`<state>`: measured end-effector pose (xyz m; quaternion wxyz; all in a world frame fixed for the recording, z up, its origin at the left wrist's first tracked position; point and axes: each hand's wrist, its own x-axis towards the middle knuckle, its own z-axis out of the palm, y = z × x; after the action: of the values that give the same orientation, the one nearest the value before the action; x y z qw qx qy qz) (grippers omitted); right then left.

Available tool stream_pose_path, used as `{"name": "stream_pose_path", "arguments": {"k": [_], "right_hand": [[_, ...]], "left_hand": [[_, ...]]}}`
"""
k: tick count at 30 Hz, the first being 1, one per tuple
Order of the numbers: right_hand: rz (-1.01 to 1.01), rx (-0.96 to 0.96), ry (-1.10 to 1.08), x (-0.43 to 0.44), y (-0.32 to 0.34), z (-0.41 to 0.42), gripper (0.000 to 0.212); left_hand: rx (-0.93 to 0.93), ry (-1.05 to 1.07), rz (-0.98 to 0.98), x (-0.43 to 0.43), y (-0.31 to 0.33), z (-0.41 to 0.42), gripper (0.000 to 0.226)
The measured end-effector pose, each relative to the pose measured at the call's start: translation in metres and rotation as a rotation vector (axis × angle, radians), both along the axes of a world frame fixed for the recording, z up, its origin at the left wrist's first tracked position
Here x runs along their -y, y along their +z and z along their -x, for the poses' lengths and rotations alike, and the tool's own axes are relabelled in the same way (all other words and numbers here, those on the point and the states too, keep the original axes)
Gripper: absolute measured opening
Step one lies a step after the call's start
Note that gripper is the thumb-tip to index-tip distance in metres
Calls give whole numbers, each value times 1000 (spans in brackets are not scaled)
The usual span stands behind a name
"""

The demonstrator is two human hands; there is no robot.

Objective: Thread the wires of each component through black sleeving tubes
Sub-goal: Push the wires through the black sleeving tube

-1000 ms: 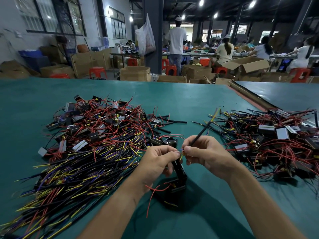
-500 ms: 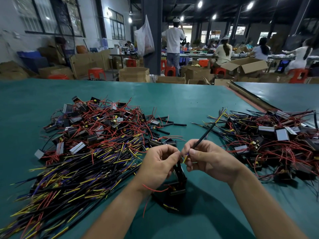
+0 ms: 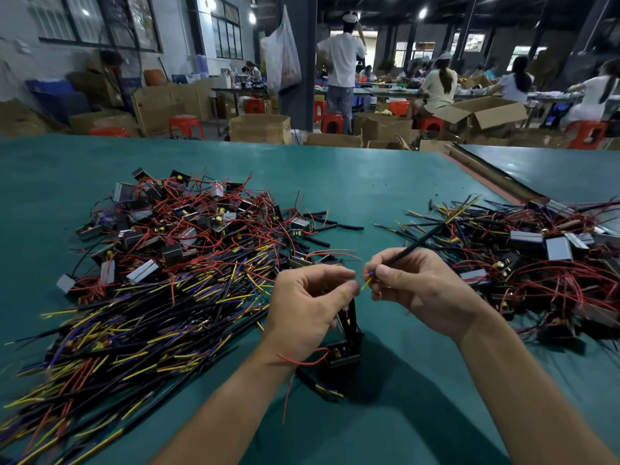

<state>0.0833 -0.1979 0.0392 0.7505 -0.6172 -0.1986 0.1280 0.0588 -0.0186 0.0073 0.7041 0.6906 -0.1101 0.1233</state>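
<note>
Right hand [image 3: 419, 290] fingers pinch the black sleeving tube [image 3: 419, 245] at its lower end; tube slants up-right. Yellow wire [image 3: 366, 283] tip pokes out between the hands. Left hand [image 3: 308, 307] fingers curl on the wires of the component [image 3: 342, 352], which sits just below on the teal surface [image 3: 385, 182]. Component piles left [image 3: 188, 236] and right [image 3: 536, 263].
</note>
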Motion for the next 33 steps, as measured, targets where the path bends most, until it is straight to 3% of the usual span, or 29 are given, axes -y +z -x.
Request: {"name": "stream_pose_path", "arguments": {"k": [6, 9, 13, 20, 27, 33], "right_hand": [[60, 18, -21, 1, -3, 0, 6], [98, 22, -19, 1, -2, -3, 17], [105, 45, -6, -1, -3, -2, 6], [96, 25, 10, -2, -1, -1, 6], [96, -68, -8, -5, 3, 0, 21], [140, -39, -16, -7, 5, 3, 10]], "left_hand": [[-52, -28, 55, -2, 4, 1, 5], [-63, -36, 64, -3, 6, 0, 5], [-9, -45, 59, -2, 5, 2, 11], [-32, -48, 13, -5, 9, 2, 10], [-129, -171, 71, -3, 14, 5, 16], [-115, -157, 43, -5, 17, 5, 17]]}}
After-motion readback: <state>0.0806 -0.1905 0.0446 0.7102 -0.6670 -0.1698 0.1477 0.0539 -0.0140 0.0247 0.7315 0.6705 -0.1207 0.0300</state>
